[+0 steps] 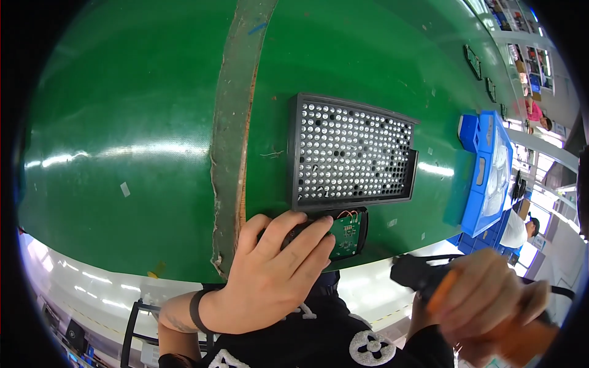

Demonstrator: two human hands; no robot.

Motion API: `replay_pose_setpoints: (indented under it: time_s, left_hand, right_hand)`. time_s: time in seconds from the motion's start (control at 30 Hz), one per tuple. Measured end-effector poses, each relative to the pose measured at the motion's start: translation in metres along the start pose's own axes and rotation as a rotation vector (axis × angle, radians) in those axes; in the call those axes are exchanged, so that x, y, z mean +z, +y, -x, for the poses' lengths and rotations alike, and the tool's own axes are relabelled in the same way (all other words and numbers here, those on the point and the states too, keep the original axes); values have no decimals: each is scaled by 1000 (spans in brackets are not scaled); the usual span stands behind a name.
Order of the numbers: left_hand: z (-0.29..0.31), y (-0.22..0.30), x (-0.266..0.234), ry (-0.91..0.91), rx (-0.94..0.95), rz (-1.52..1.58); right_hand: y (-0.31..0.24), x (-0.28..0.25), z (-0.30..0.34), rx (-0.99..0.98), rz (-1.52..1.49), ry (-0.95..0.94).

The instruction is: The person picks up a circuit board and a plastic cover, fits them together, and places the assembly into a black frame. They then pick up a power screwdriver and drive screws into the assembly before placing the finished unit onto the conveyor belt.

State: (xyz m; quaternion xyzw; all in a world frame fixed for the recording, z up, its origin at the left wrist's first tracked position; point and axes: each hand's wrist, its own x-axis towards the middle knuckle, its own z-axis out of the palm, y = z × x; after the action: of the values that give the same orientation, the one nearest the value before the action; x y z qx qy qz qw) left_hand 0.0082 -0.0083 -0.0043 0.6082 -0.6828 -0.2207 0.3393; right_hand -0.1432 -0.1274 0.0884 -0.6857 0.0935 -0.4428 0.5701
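Note:
At the near edge of the bench lies a black plastic case (pixel 363 228) with a green circuit board (pixel 347 235) and thin reddish wires in it. My left hand (pixel 276 270) grips its left part, fingers bent over it and hiding that side. Raised at the lower right, my right hand (pixel 485 300) is wrapped round an orange and black power screwdriver (pixel 443 288), smeared by motion; its black nose points left, toward the case. Just beyond the case sits a black screw tray (pixel 296 153), with rows of silver screw heads and some dark holes.
A green mat (pixel 135 80) covers the bench, crossed by a worn strip (pixel 236 110). At right stands a blue bin (pixel 475 202) with clear bags. Small circuit boards (pixel 472 61) lie at the far right. Other people (pixel 518 230) are in the background.

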Motion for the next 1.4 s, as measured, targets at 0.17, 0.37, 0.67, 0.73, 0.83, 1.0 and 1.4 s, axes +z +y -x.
replay_pose_setpoints:
  time_s: [0.17,0.37,0.67,0.73,0.83,1.0,1.4]
  left_hand:
    - [8,3,-17,88,-230,-31]
    - [12,-3,-20,107,-359,-103]
    - [13,-4,-17,137,-346,-110]
    - [12,-3,-17,138,-344,-103]
    - [12,-2,-17,136,-354,-94]
    - [10,-2,-14,152,-365,-84]
    - [5,-2,-7,210,-370,-31]
  right_hand:
    - [30,3,-18,-177,22,228]
    - [33,-4,-18,-142,47,161]
    - [34,-1,-16,-112,103,116]
    - [32,-2,-17,-104,100,103]
    - [31,-3,-16,-79,94,79]
    - [32,2,-16,-89,94,114]
    - [22,41,9,-160,-66,-17]
